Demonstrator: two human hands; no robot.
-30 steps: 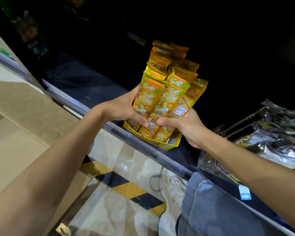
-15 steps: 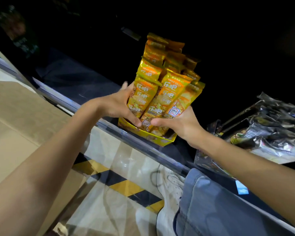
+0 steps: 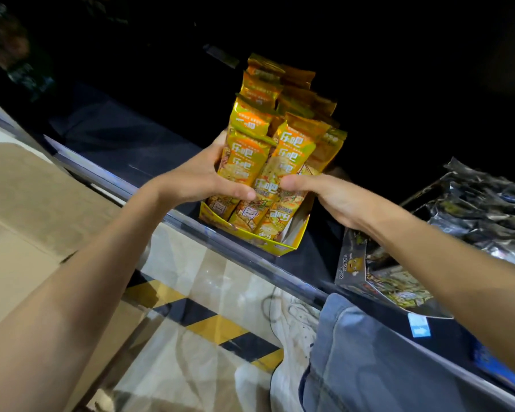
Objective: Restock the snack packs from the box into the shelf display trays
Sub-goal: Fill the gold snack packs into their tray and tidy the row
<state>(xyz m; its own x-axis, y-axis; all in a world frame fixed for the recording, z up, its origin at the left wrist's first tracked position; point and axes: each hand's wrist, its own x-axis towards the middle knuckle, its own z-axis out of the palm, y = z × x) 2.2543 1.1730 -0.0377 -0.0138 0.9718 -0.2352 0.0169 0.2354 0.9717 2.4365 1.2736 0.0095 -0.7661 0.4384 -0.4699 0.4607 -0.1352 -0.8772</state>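
**Clerk:** Nearest items?

**Checker:** A knee in blue jeans (image 3: 369, 352), a white shoe (image 3: 292, 322) and a floor with a yellow-and-black hazard stripe (image 3: 208, 322). A cardboard box (image 3: 27, 188) stands at the left, cut off by the frame, so its contents cannot be seen.

**Clerk:** Shelf front?

**Checker:** A clear rail (image 3: 250, 260) runs along the edge of the dark shelf (image 3: 125, 138). A blue tag (image 3: 419, 328) sits on it at the right, too blurred to read.

**Clerk:** Task item and its location?

**Checker:** The yellow display tray (image 3: 283, 248) sits on the shelf just behind the rail. Orange-yellow snack packs (image 3: 244, 162) stand in it on end. Their long axis is upright with a slight tilt, sealed tops up and lower ends down inside the tray. More rows of the same packs stand behind, growing dim towards the back.

**Clerk:** Grip state?

**Checker:** The left grip (image 3: 202, 176) clasps the front packs from the left, with its thumb across their faces. The right grip (image 3: 333, 200) clasps them from the right, also thumb in front. The fingers of both are hidden behind the packs.

**Clerk:** Neighbours?

**Checker:** To the right is a grey printed tray (image 3: 351, 263), partly covered by the right forearm. Silver-dark foil packs (image 3: 482, 209) are heaped beyond it. The back of the shelf is in darkness.
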